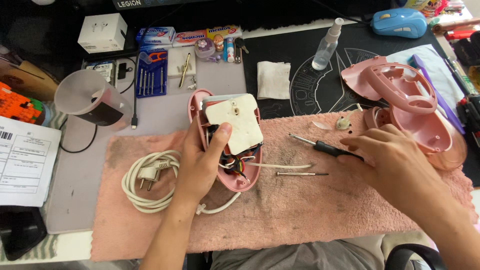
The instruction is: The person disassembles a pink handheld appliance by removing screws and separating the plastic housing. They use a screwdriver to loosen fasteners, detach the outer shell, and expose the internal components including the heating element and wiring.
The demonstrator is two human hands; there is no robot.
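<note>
Left hand point(200, 160) grips the opened pink iron point(227, 140); right hand point(385, 155), relaxed, touches the screwdriver point(325, 147) beside it

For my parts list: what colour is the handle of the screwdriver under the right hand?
Black handle, on the metal-shafted screwdriver; head view.

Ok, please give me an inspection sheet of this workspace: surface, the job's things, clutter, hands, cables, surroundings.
Surface: pink towel on grey mat.
Job's things: opened pink appliance, white plate, wires showing; black-handled screwdriver; thin screwdriver.
Clutter: pink shells, spray bottle, cloth, tool set.
Hands: left hand holds appliance; right hand on black-handled screwdriver.
Cables: white cord, coiled, plug free.
Surroundings: cup, mouse, papers.
</note>
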